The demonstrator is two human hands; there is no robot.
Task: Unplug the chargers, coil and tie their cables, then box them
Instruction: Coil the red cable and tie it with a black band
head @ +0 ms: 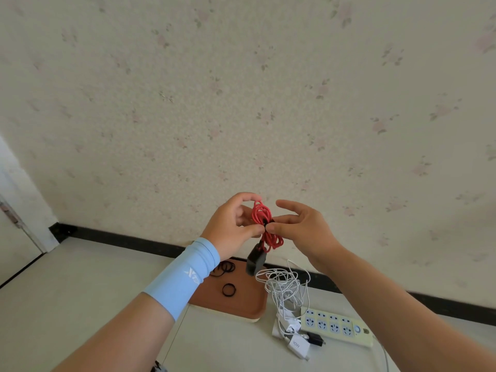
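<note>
- Now, the red cable (261,213) is up in the air between both hands, far above the floor tiles. It is gathered into a coil, and its black charger (256,260) dangles just below.
- The left hand (236,224) pinches the coil's waist between thumb and forefinger, with the other fingers curled round the upper loops.
- The right hand (300,226) pinches the same waist from the right, on what looks like a black band (265,224). Its remaining fingers are spread and hold nothing.
- By my reading, the step in hand is tying this coil. Hold the left pinch firm so the loops cannot spring apart while the right hand works the band.
- Stretch the band just enough to pass over the bundle, then twist and double it if it sits slack. I cannot tell how many turns are on already.
- Seat it squarely at the middle, since a band near one end would likely slip off.
- Mind the hanging charger, whose weight could drag the lower loops out. Tucking its lead against the coil should help.
- Spare bands (229,289) lie on the brown tray (241,304) below, should this one snap.
- White cables (284,285) lie tangled and untied just right of the tray, beside the power strip (335,323). No box is in view.
</note>
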